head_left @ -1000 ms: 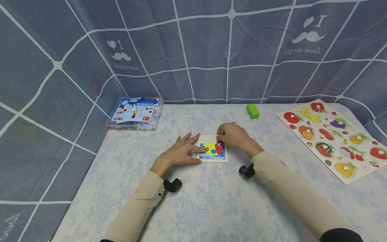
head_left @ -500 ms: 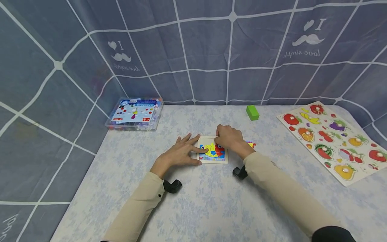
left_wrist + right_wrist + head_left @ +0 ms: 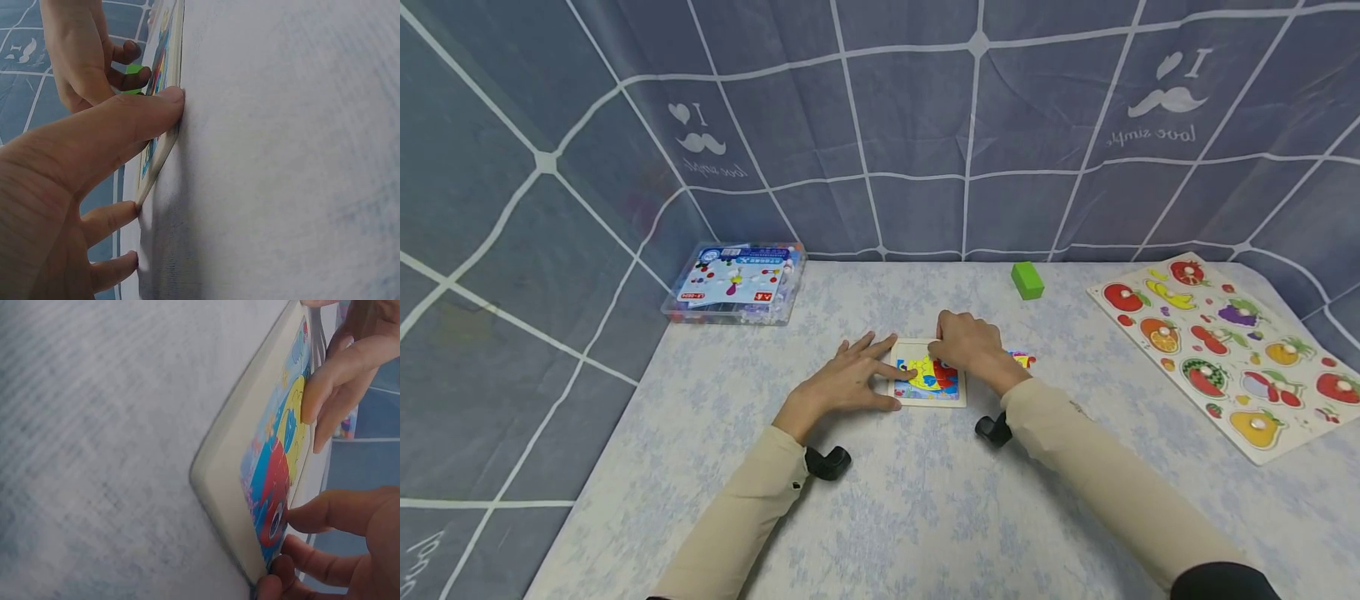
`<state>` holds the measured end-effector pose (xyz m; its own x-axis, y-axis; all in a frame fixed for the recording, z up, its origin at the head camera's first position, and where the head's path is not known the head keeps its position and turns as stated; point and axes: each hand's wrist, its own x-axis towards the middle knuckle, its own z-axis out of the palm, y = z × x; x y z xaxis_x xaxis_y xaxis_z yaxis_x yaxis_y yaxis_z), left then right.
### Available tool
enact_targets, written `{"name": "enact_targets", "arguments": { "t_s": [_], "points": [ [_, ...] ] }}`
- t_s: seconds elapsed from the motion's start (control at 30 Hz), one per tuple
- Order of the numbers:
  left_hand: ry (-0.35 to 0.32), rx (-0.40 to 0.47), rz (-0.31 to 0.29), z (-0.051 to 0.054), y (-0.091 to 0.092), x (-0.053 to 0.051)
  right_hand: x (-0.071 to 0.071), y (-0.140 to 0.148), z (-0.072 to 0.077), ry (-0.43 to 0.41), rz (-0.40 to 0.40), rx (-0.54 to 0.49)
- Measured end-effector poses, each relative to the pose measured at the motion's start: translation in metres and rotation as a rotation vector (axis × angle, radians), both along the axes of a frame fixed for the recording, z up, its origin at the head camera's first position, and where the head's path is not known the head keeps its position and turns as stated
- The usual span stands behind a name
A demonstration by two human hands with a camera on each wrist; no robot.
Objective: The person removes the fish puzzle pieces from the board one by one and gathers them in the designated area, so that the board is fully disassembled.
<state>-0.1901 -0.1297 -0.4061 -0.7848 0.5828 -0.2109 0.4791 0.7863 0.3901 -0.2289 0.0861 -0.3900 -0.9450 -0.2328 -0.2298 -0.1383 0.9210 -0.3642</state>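
Observation:
A small jigsaw puzzle with a yellow, red and blue fish picture lies flat in a pale wooden frame on the table. My left hand spreads over its left side: the index fingertip rests on the yellow part, the thumb touches the near edge. My right hand is at the far right corner. In the right wrist view its thumb presses on the picture by the fish's eye, while the other fingers curl at the frame's edge. Whether a loose piece is under them is hidden.
A colourful flat piece lies partly hidden behind the right wrist. Farther back stand a green block and, at left, a clear plastic box with a printed label. A fruit puzzle board lies at right, before a grey-blue checked curtain.
My right hand has moved slightly left and onto the puzzle's far right part, uncovering the colourful piece behind its wrist. My left hand has stayed in place.

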Motion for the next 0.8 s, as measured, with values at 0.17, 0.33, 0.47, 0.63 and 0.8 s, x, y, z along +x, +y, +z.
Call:
{"name": "enact_targets", "arguments": {
  "t_s": [0.17, 0.33, 0.47, 0.63, 0.8],
  "points": [
    [-0.001, -0.008, 0.000, 0.000, 0.000, 0.000, 0.000, -0.003, -0.001, -0.006, 0.003, 0.035],
    [0.000, -0.009, 0.000, 0.000, 0.001, -0.001, 0.000, -0.004, 0.000, -0.015, -0.007, 0.028],
    [0.004, -0.004, 0.002, 0.001, 0.001, 0.000, 0.000, 0.000, 0.003, -0.033, -0.017, -0.010],
    [0.002, -0.006, 0.007, 0.000, 0.001, 0.000, 0.003, 0.006, 0.006, -0.044, -0.026, -0.063],
    [0.004, -0.004, 0.006, -0.002, 0.000, 0.000, 0.004, 0.012, 0.006, -0.009, 0.006, -0.110]
  ]
}}
